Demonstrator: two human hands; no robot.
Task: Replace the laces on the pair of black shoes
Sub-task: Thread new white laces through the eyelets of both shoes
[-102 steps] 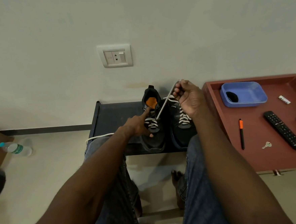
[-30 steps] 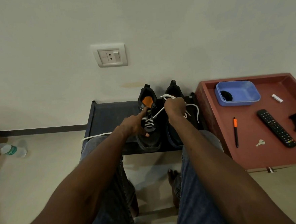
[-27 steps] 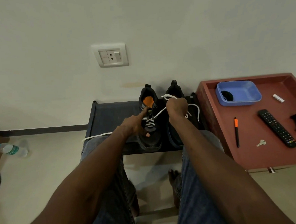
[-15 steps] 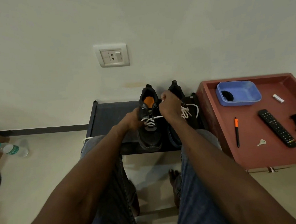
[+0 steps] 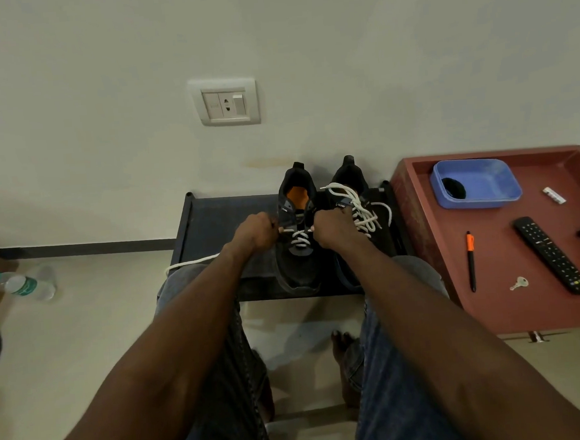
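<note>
Near: both forearms stretched over the knees (image 5: 196, 278) to the rack (image 5: 213, 225). Since half a second ago, left hand (image 5: 253, 234) shifted up to the left shoe (image 5: 297, 250), right hand (image 5: 334, 230) dropped lower and now sits at that shoe's right side. Each curled tight at the top crossing of the white lace (image 5: 298, 236), apparently pinching an end; fingertips hidden behind knuckles, so exact grip hard to make out. Lace no longer stretched diagonally as a second ago.

Right shoe (image 5: 352, 195) just beside, touching, its lace (image 5: 363, 207) loose and heaped. Spare lace (image 5: 188, 263) trailing off the rack's left edge. Bare rack surface left of the shoes; little room on the right, rack corner near the red table (image 5: 493, 305). Shoe heels close against the wall (image 5: 305, 64).

Far right: pen (image 5: 471, 262), key (image 5: 519, 283), remote (image 5: 552, 254), blue tray (image 5: 478, 186); dark object at the table's edge cut off.
</note>
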